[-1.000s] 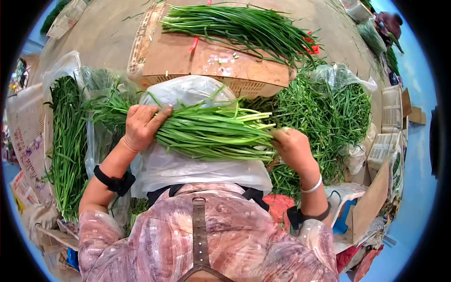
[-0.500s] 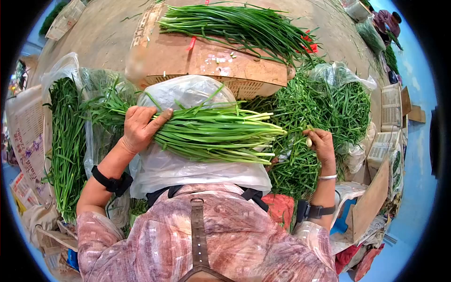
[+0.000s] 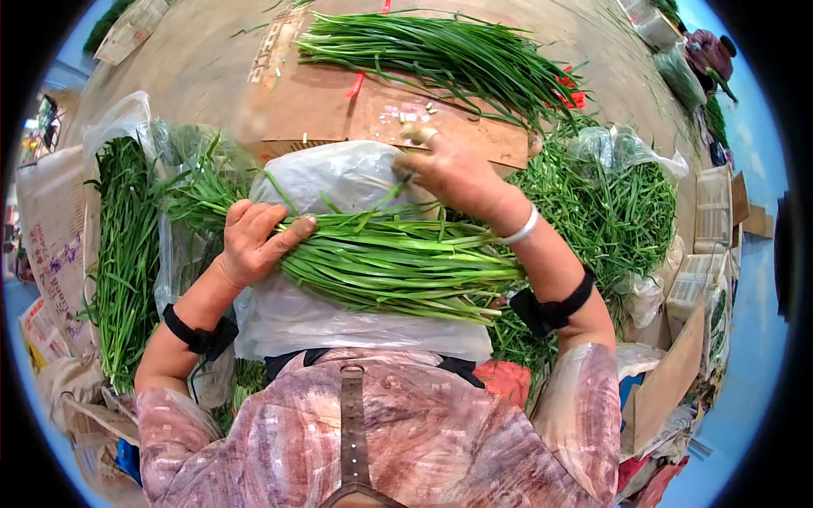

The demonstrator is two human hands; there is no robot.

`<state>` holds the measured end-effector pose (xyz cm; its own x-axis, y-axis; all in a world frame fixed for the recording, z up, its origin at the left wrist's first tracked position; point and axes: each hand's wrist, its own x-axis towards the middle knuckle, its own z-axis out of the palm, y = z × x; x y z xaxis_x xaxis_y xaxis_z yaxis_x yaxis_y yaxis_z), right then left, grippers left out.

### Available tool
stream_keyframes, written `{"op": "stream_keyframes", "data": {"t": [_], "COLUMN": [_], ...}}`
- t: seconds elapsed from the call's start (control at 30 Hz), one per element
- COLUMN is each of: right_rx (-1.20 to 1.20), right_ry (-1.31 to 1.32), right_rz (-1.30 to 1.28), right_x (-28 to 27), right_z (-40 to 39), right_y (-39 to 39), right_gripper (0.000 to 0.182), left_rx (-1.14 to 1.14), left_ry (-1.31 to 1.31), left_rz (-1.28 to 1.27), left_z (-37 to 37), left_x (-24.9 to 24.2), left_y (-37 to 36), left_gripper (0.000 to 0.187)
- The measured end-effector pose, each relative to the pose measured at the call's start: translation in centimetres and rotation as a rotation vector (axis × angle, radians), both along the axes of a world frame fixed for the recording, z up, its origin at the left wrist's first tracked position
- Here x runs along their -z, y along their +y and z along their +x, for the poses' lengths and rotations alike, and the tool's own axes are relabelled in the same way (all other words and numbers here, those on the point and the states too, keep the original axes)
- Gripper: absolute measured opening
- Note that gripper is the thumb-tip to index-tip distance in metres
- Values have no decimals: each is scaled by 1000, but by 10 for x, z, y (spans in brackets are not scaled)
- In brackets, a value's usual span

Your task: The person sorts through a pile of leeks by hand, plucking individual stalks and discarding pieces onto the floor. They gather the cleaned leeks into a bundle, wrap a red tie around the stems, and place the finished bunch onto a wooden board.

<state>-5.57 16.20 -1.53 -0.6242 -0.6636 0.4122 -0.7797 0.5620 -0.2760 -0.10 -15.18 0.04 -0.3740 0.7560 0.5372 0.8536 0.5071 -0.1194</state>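
Note:
My left hand (image 3: 258,241) is closed round the leafy end of a bunch of garlic chives (image 3: 389,271), which lies across my lap on a white plastic sheet (image 3: 356,330). The pale stem ends point right. Above the bunch, my right hand (image 3: 461,178) is near the front edge of a cardboard-topped crate (image 3: 322,118). Its fingers are smeared by motion, and a pale cover shows at one fingertip. Whether anything is between those fingers I cannot make out. A bunch of darker chives (image 3: 432,59) rests on the cardboard beside a red tie (image 3: 356,85).
A large heap of loose green leaves (image 3: 610,199) stands at the right, partly in clear plastic. On the left, more chives (image 3: 127,254) stand in a plastic-lined container. Crates (image 3: 711,207) line the far right, where another person (image 3: 710,59) is at work.
My right hand has swung from the stem ends at the right up and left to the cardboard's front edge. My left hand keeps its hold; the stem ends sit slightly lower.

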Motion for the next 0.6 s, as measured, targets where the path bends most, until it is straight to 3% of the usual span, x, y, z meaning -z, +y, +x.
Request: {"op": "stream_keyframes", "data": {"t": [0.1,0.2,0.27,0.33,0.4,0.53,0.57,0.6], "right_rx": [-21,51,208,399,571,893,952,1162], "right_ry": [112,9,-141,-457,-551,-802,-802,-593], "right_rz": [-49,-199,-162,-325,-339,-718,-415,536], "right_x": [12,-4,-15,-23,-25,2,40,39], "right_z": [3,19,35,60,84,128,139,154], "right_y": [-2,23,56,90,124,198,244,232], "right_gripper": [15,10,8,6,5,5,12,26], "left_rx": [-13,-38,-31,-62,-68,-63,-58,-58], "left_ry": [-16,-30,-32,-49,-54,-69,-66,-58], "left_rz": [7,7,13,11,16,24,22,25], "left_z": [1,1,0,0,0,0,0,-1], "left_x": [1,4,2,2,1,2,1,0], "left_y": [-4,-8,-6,-5,-4,-4,-2,0], "left_gripper": [40,42,45,47,48,48,47,47]}}
